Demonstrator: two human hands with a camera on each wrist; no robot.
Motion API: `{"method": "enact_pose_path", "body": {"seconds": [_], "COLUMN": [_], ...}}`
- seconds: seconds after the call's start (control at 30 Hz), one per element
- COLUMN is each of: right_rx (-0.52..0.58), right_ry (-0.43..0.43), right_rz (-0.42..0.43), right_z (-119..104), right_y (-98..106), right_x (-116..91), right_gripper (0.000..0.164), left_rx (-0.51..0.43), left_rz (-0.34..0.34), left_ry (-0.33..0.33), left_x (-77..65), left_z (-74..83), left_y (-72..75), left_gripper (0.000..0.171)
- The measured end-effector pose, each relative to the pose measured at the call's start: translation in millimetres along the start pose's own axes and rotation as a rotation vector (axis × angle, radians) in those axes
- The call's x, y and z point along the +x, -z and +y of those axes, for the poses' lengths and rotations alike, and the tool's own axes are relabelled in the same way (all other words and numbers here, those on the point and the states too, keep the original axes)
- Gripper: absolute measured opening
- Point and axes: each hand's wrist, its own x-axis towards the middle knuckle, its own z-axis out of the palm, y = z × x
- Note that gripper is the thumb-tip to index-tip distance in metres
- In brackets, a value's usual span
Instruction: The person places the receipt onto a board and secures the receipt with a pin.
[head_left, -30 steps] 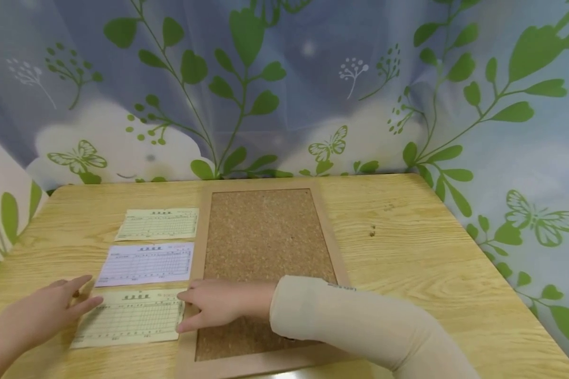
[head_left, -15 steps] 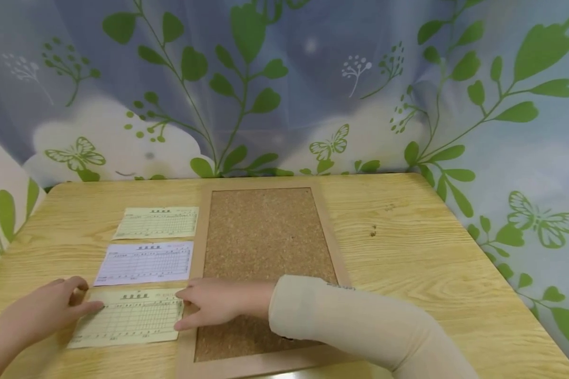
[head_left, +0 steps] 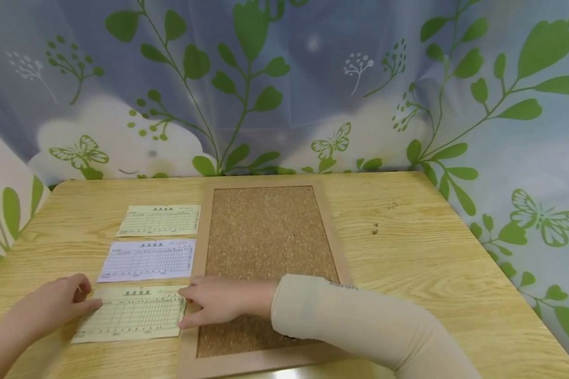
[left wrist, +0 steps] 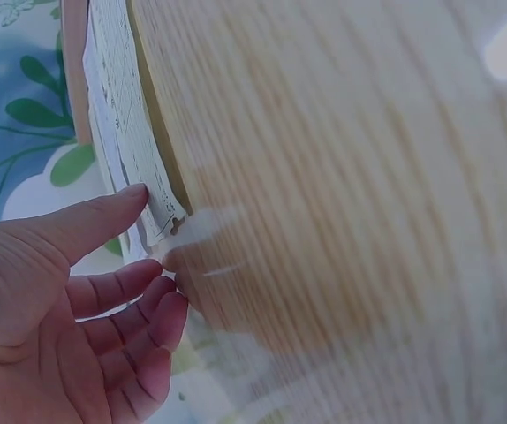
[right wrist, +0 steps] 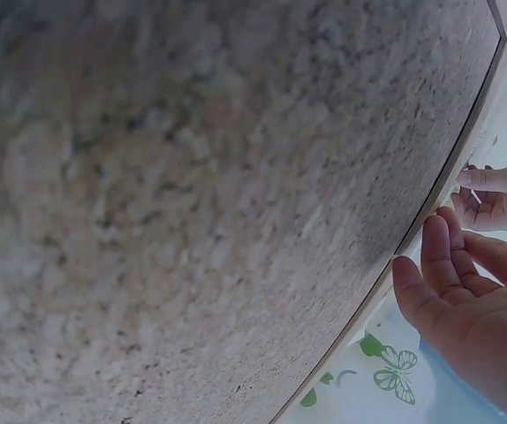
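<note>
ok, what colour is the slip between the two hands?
The slip is pale yellow-green with dark printed lines; it shows best in the head view.

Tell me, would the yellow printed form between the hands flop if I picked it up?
The yellow printed form probably would flop, since it looks thin like paper. It might slide when pushed, because the wooden table looks shiny.

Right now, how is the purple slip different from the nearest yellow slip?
The purple slip is pale violet; the near slip is pale yellow.
The purple slip is mid-row; the near slip ends the row.
The near slip has the left hand and right hand at its side edges; the purple slip has neither.
Both are printed forms.
</note>
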Motion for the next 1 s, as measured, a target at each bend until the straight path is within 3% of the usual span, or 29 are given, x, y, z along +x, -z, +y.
{"method": "enact_pose_path", "body": {"seconds": [0.4, 0.67, 1.0], "right_rx": [-0.024, -0.051, -0.045], "right_ry": [0.018, 0.02, 0.017], "right_rz": [0.006, 0.017, 0.03], "right_z": [0, 0, -1], "right_y": [-2, -1, 0], "right_x": [-2, -2, -2], "right_gripper": [0.064, 0.065, 0.065], "left_rx": [-0.051, -0.053, -0.089], "left_rz": [0.058, 0.106, 0.099], "left_ry": [-0.008, -0.038, -0.056], "left_x": [-7.2, -8.8, -8.4], "left_z": [7.4, 10.9, 1.1], "left_y": [-6.1, -7.2, -6.1], "left_gripper": [0.024, 0.019, 0.015]}}
